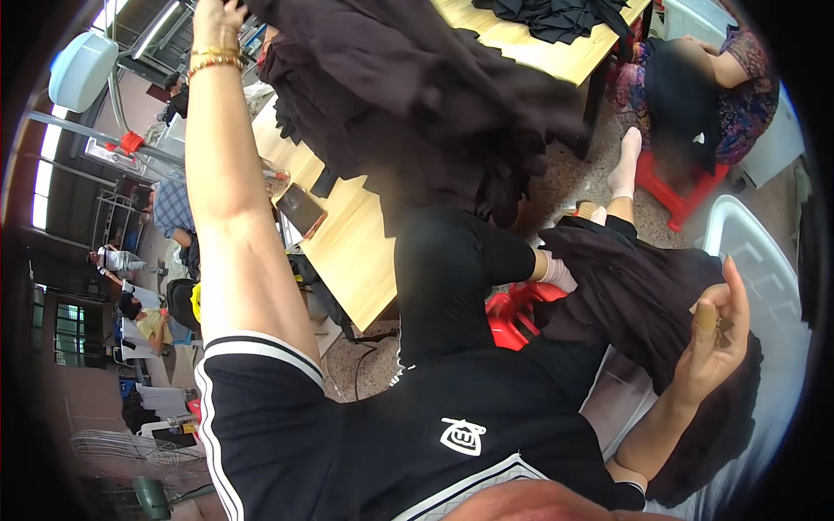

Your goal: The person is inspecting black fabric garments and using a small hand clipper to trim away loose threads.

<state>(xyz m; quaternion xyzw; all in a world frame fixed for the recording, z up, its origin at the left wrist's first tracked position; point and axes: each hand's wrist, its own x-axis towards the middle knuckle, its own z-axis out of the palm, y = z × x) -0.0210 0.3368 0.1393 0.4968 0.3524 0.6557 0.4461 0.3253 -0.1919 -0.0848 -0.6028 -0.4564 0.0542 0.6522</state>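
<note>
At the top of the frame the left hand [217,16] grips a limp, ruffled black garment [417,95] above the pale wooden table [347,243], while the right hand [717,334], lower right, pinches a small tan object [705,317], fingers curled.

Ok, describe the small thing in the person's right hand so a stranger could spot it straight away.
Start at the white plastic bin on the right, with dark fabric heaped against it. Just in front, the right hand is raised, and a small tan object is pinched between thumb and fingers. It is the only pale, stubby thing against all that black cloth.
</note>
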